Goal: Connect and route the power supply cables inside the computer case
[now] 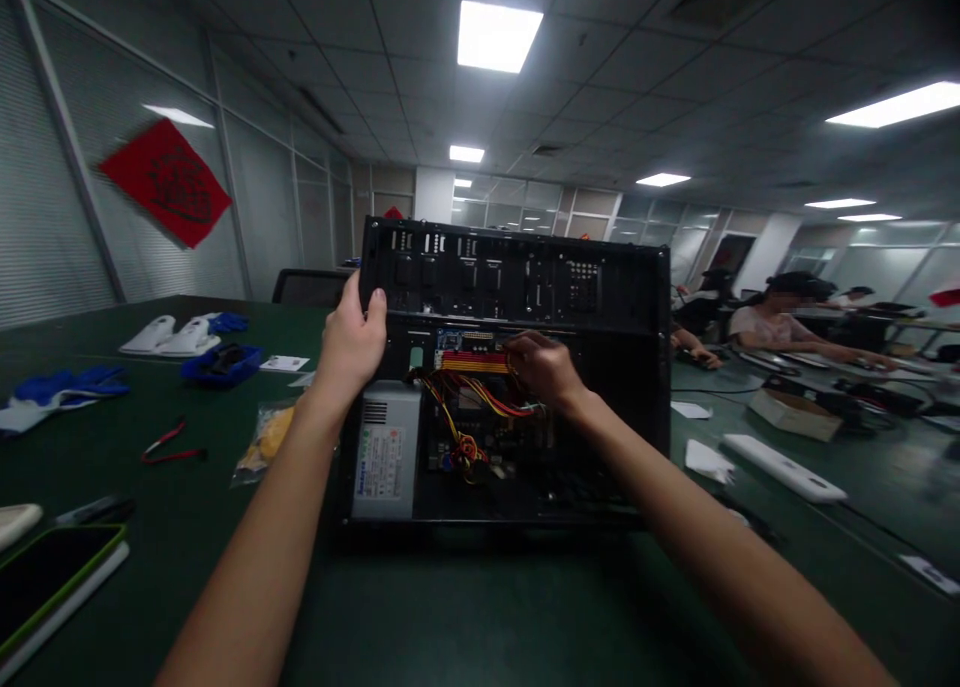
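Note:
A black computer case (611,292) stands tilted up on the green table, its open inside facing me. My left hand (356,332) grips its upper left edge, thumb on the near side. Inside, my right hand (544,367) is closed at the right end of a red and yellow power cable (472,362), its fingertips partly hidden. Loose wires (469,447) hang below over the dark motherboard (480,427). A grey power supply (386,452) with a label sits in the lower left corner of the case.
On the left of the table (247,587) lie gloves (67,392), a blue tray (221,365), a red-black cable (176,447), a plastic bag (266,442) and a phone (56,567). To the right are a power strip (784,467), a cardboard box (795,412) and a seated person (784,322).

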Motion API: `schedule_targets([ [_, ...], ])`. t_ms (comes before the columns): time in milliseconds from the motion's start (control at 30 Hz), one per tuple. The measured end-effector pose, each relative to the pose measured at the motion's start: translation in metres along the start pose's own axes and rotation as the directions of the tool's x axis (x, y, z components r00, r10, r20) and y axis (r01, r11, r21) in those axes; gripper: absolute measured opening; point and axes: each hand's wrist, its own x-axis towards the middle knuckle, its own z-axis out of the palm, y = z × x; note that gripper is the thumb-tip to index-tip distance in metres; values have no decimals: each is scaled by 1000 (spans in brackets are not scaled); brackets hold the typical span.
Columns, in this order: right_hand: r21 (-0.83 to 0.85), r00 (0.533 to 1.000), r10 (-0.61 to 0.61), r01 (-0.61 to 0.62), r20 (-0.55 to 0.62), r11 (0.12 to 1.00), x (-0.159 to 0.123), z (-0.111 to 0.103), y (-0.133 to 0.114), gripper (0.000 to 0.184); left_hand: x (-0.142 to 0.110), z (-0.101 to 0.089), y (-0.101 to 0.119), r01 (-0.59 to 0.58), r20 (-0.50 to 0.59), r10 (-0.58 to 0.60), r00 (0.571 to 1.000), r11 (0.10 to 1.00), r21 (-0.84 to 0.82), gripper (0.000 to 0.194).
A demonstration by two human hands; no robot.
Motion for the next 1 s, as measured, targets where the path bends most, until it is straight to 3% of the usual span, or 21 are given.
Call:
schedule_targets([
  [67, 87, 986, 130, -121, -106, 989, 10, 17, -1, 14, 0, 0, 0, 1, -4, -1, 1000, 1000, -1, 51],
  [167, 129, 969, 225, -212, -100, 969, 19, 33, 1, 12, 0, 0, 1, 3, -10, -3, 1000, 1000, -7, 51],
  [633, 154, 972, 215, -198, -99, 968, 23, 35, 8, 12, -3, 1, 3, 54, 1, -54, 999, 996, 72, 53],
  [1000, 289, 923, 350, -295, -160, 911, 17, 43, 1, 13, -4, 0, 5, 52, -8, -52, 999, 992, 117, 53],
])
